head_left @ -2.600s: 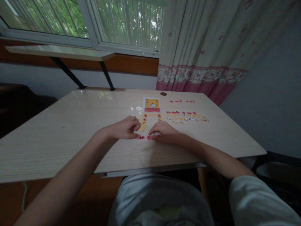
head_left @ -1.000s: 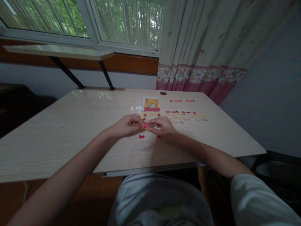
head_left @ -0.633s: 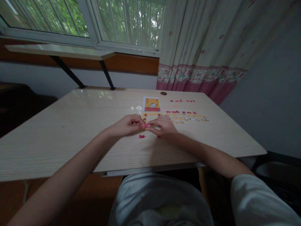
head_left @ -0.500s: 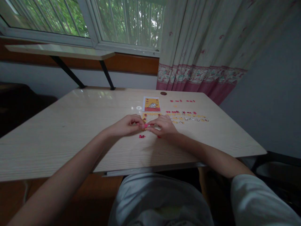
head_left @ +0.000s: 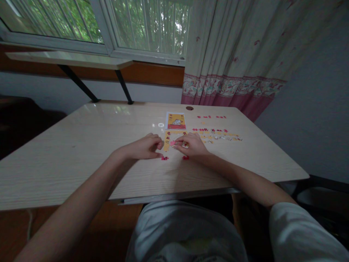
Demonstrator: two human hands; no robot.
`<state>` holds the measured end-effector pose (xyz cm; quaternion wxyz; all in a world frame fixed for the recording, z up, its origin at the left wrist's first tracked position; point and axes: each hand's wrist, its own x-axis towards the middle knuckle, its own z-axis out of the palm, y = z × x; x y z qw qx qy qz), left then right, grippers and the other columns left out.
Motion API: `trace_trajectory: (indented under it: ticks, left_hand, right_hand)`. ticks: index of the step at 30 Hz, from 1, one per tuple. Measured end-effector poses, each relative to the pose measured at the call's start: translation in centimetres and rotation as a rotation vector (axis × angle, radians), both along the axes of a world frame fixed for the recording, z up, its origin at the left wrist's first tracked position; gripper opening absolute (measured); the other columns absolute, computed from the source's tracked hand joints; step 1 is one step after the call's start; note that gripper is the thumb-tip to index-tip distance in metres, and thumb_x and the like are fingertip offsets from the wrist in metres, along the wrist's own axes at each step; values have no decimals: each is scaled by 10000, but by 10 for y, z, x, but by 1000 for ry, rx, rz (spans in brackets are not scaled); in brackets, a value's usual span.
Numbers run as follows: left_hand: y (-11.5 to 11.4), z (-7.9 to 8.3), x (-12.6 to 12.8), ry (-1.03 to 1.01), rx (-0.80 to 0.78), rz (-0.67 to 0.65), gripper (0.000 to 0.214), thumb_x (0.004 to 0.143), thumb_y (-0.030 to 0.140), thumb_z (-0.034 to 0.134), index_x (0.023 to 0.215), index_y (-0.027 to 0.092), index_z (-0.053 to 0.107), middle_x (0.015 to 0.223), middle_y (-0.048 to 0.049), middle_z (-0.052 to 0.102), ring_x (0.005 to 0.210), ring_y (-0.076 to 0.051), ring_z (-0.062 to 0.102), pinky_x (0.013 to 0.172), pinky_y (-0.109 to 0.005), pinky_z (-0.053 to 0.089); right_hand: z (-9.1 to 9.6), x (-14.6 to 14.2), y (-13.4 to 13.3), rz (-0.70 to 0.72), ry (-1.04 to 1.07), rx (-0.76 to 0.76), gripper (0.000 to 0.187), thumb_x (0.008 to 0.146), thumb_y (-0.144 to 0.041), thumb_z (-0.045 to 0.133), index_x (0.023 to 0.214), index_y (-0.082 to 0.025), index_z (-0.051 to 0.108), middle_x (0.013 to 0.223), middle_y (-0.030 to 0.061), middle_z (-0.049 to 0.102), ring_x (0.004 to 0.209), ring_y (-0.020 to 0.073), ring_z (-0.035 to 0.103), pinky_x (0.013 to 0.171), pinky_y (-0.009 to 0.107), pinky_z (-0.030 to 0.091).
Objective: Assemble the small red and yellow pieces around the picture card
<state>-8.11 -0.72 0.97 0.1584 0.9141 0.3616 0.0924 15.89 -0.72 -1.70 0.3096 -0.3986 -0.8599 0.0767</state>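
Between the thumb and fingertips of my right hand (head_left: 192,144) is a pink-red puzzle piece (head_left: 172,143), held over the partly joined yellow puzzle (head_left: 166,145). My left hand (head_left: 149,146) is left of that puzzle, its fingers curled and its thumb apart from them, with nothing visible in between. The left thumb tip is right by a red puzzle piece (head_left: 164,158) lying on the table; whether they touch I cannot tell. Another red puzzle piece (head_left: 185,157) lies under the right palm's edge. My right hand hides part of the joined puzzle.
Behind the puzzle lies a picture card (head_left: 176,121) with a white animal on yellow and red. Several loose pieces lie in rows at the right, red ones (head_left: 200,130) and yellow ones (head_left: 231,135). A raised shelf (head_left: 71,60) stands at the table's (head_left: 81,153) back left.
My left hand has let go of the pink-red piece and moved slightly left and down, its thumb now beside the lower red piece. The right hand keeps the pink-red piece.
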Motion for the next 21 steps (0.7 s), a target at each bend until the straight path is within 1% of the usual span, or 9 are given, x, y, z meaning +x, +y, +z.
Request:
trace_trajectory:
  ticks: [8,17,21]
  left_hand:
    - [-2,2,2,-11,3,-24,260,785,426,594,794,174,531,751,-12,538,769,-178,469,768,-307,361]
    - [-1,0,4,17,8,-28,289,776,452,596,750,176,511,767,-16,533,762,-179,473,762,-311,360]
    - [-2,1,3,-6,16,-5,275,792,445,579,783,174,537,777,-24,547,776,-183,484,774,-313,369]
  right_hand:
    - [3,1,-1,0,-26,-49,205,808,-396,665,918,-226,700,810,11,713,845,175,605,803,315,319]
    - [1,0,-1,13,-37,-79,214,807,-404,664,909,-219,697,794,7,706,833,169,605,792,309,324]
    - [6,3,0,-14,-32,-83,205,800,-394,665,891,-215,707,799,11,710,820,169,611,794,311,340]
